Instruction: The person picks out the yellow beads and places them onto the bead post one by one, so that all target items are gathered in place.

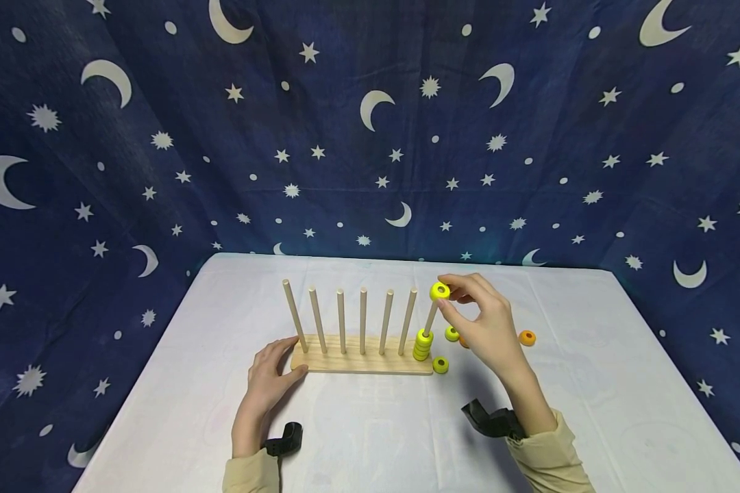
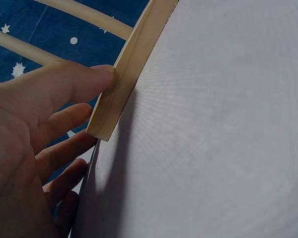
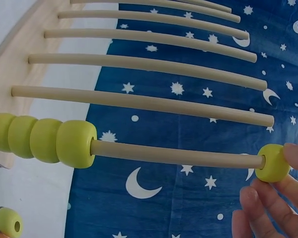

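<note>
My right hand (image 1: 485,322) pinches a yellow-green bead (image 3: 273,163) between thumb and fingers, right at the tip of the rightmost peg (image 3: 179,155). Lower on that same peg sits a stack of several matching beads (image 3: 77,144), resting against the base. The wooden base (image 1: 364,366) carries a row of several upright pegs; the others are bare. At its left end, my left hand (image 1: 271,373) grips the base, thumb on the front edge and fingers behind, as the left wrist view shows with the thumb on the wood (image 2: 121,84).
Loose yellow-green beads lie right of the base, one by its front corner (image 1: 440,365) and another farther back (image 1: 452,333). An orange bead (image 1: 527,337) rests beyond my right hand; a second is partly hidden by it. A starry blue cloth (image 1: 345,192) hangs behind the white table (image 1: 370,431).
</note>
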A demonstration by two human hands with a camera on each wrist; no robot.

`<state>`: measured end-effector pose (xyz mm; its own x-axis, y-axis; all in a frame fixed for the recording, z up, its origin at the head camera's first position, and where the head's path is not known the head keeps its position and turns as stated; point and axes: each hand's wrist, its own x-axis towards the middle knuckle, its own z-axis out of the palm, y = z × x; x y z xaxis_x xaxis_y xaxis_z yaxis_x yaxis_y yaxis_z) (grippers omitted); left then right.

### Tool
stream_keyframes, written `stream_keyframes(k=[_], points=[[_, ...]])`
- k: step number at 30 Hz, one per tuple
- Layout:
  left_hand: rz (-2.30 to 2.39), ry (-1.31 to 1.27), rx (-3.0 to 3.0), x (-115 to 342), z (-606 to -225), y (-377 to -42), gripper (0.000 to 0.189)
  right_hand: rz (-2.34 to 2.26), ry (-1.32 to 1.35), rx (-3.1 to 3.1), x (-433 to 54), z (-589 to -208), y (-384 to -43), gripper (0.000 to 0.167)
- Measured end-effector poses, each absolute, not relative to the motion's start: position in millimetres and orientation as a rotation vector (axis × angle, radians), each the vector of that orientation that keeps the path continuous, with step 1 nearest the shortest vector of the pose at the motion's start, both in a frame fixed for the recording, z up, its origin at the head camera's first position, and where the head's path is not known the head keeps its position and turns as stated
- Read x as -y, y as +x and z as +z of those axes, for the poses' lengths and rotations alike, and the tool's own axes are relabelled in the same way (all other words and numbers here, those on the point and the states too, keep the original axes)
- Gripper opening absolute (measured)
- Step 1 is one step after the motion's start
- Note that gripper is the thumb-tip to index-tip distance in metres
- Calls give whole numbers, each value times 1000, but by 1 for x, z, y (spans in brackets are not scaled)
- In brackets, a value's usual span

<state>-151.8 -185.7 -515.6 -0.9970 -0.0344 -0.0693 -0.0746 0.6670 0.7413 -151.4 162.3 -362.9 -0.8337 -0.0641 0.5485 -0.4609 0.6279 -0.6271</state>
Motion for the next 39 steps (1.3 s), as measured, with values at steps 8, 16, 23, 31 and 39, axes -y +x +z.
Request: stream_keyframes(k=[8, 16, 23, 31, 39], points=[[1264, -86, -2824, 186, -516, -153, 63, 1093, 410, 2384, -163, -367, -152, 34], [1266, -94, -2817, 186, -516, -152, 63, 1089, 399, 2407, -162, -368, -152, 33], [1269, -95, -2814, 186, -516, -152, 63, 1076, 403, 2428, -162, -373, -152, 33], [1275, -89, -2817, 186, -517, -153, 63, 1080, 384, 2450, -163, -376, -150, 34], [1281, -80, -2820, 187, -517, -152, 63, 1080, 354, 2457, -166, -379, -148, 31]])
